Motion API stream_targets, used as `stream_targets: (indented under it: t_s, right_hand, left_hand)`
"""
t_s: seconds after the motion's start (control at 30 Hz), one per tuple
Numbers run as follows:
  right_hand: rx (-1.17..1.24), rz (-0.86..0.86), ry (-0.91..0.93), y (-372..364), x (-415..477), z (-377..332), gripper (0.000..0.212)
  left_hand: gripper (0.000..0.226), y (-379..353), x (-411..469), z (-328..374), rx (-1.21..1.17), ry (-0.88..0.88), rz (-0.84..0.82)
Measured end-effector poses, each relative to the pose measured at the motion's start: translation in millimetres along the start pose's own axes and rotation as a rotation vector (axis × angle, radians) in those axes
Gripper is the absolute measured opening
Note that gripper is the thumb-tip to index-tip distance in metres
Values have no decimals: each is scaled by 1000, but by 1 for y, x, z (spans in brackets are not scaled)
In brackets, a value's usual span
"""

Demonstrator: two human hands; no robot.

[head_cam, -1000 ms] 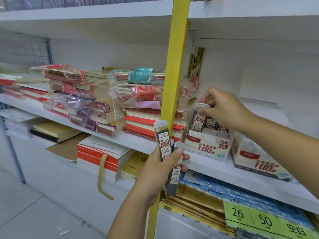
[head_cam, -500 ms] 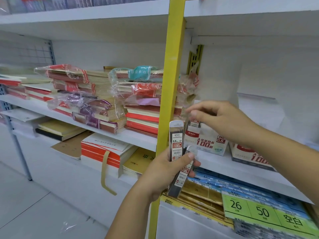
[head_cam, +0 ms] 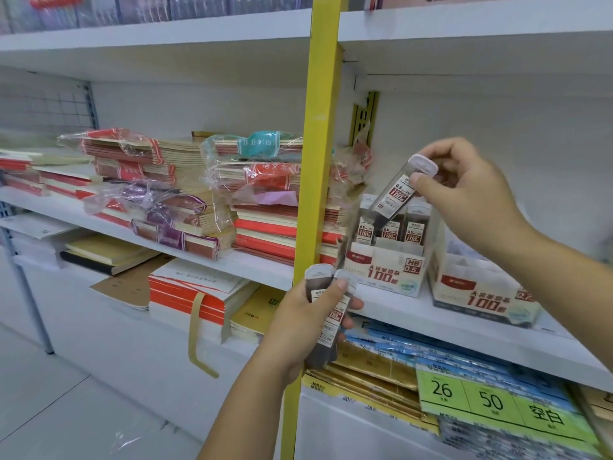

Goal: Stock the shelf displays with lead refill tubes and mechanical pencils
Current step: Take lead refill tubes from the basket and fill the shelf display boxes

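Note:
My right hand (head_cam: 464, 197) pinches one lead refill tube (head_cam: 399, 194) by its white cap, tilted, its lower end over the white display box (head_cam: 384, 273) marked HB 0.5. Three more tubes (head_cam: 389, 229) stand upright inside that box. My left hand (head_cam: 308, 323) grips two lead refill tubes (head_cam: 326, 307) in front of the yellow upright, below the shelf edge. A second display box (head_cam: 481, 293) stands to the right on the same shelf.
A yellow shelf upright (head_cam: 318, 161) splits the view. Wrapped notebook stacks (head_cam: 185, 194) fill the shelf to the left. Blue packs and green price tags (head_cam: 491, 400) lie on the shelf below. The white shelf above (head_cam: 464, 31) overhangs the boxes.
My right hand took one tube from my left hand and lifted it up and right over the display box. My left hand now holds fewer tubes, lower down.

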State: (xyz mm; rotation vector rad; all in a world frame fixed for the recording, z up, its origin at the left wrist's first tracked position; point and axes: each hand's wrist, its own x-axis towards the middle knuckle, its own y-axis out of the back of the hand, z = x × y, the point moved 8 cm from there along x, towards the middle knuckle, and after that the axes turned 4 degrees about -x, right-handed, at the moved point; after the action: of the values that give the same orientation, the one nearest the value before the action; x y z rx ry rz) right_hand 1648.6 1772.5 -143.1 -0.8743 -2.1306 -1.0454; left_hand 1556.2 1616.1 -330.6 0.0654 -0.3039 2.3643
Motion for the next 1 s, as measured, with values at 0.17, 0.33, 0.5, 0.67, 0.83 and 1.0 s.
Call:
stream_targets:
  t_s: [0.17,0.33,0.5,0.67,0.83,1.0]
  right_hand:
    - [-373,-142,159,-33,4,1,18]
    - [-350,-236,38,-58,14,25,27]
    - [-710,-175,143,-67,24,31,21]
    - [-882,-185,174,-65,17,30,33]
    - [-415,-249,78,-53,-31,5,17]
    - [11,-562,-228,-81,-80,12,23]
  left_hand:
    - [22,8,2,5,-97,-43,87]
    - [25,12,4,7,-118,-62,125]
    - [27,14,6,5,-103,-59,131]
    - [38,12,5,6,-105,-68,111]
    - [44,5,2,7,-117,-67,68]
    - [48,-8,-1,7,-114,-77,0]
